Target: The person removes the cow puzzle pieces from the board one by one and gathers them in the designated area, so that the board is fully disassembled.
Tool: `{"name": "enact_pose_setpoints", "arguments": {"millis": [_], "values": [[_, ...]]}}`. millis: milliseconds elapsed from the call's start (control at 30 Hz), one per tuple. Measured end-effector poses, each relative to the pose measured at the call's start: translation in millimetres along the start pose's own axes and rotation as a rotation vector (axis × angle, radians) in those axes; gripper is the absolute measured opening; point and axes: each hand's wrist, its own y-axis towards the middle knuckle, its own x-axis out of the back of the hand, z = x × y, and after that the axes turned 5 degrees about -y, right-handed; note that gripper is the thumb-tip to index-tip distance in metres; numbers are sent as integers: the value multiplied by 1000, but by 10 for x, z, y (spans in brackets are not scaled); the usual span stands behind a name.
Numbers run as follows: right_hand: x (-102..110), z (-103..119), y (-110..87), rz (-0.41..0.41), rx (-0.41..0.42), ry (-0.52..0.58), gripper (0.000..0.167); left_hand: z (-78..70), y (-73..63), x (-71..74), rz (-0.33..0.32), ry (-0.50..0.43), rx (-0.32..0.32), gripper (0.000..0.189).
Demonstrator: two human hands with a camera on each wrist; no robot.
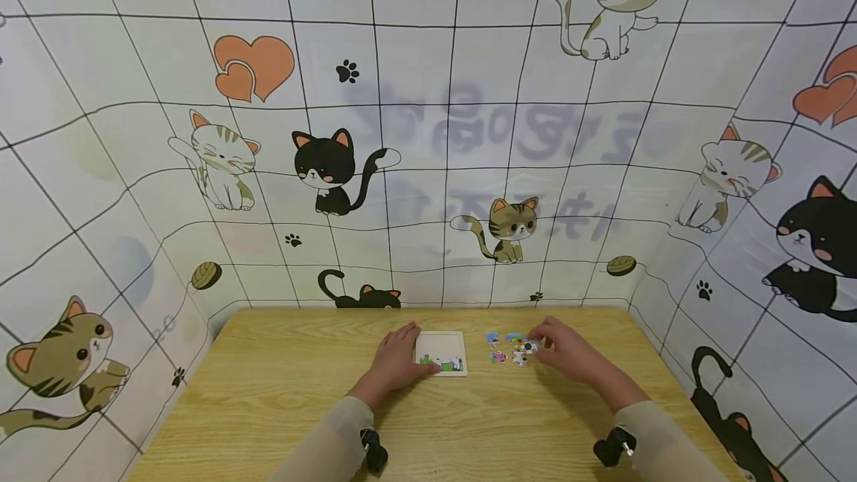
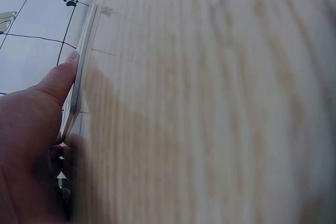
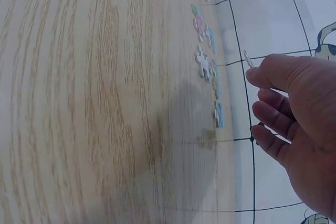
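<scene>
Now the right hand [image 1: 565,352] pinches a black-and-white jigsaw piece [image 1: 529,346] near colourful loose pieces [image 1: 498,356]; the left hand [image 1: 396,360] holds a pale, flat puzzle tray [image 1: 440,344].

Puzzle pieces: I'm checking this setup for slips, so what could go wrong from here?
The pinched piece might slip from the right hand. That hand could also nudge the loose pieces lying close by. The left hand, touching the tray, may disturb the laid pieces near its thumb.
</scene>
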Motion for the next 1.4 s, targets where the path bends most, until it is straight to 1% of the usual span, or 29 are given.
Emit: {"name": "enact_pose_setpoints", "arguments": {"millis": [133,200,267,367,433,500,600,733,800,900,1000,1067,1167,1400], "values": [[20,-19,-24,1,-10,3,25,-111,-55,74,1,-3,-2,102],[26,-25,-33,4,-18,13,24,-180,-78,124,15,1,9,101],[30,-31,-42,5,-22,18,24,-143,-61,98,9,7,4,101],[38,-39,-50,3,-28,30,23,-156,-63,109,20,14,10,101],[42,-51,-56,1,-27,32,22,-107,-49,70,9,13,4,102],[44,-59,-58,4,-37,36,22,-139,-61,92,13,13,8,101],[44,-69,-60,10,-58,42,22,-62,-39,31,-6,15,-1,104],[39,-73,-57,16,-87,51,23,-102,-57,69,-3,-9,-6,105],[32,-81,-52,18,-100,51,24,-97,-58,70,-5,-3,-13,105],[7,-102,-42,21,-133,57,23,-82,-49,57,-2,-8,-7,103],[-21,-139,-31,19,-158,61,21,-30,-21,14,-1,-4,2,102],[-35,-179,-24,18,-147,59,20,-12,-6,2,3,-16,8,102],[-73,-250,-18,18,-166,64,19,23,17,-17,0,-18,6,103],[-153,-376,-30,22,-204,61,20,43,28,-26,1,-10,4,102]]}}
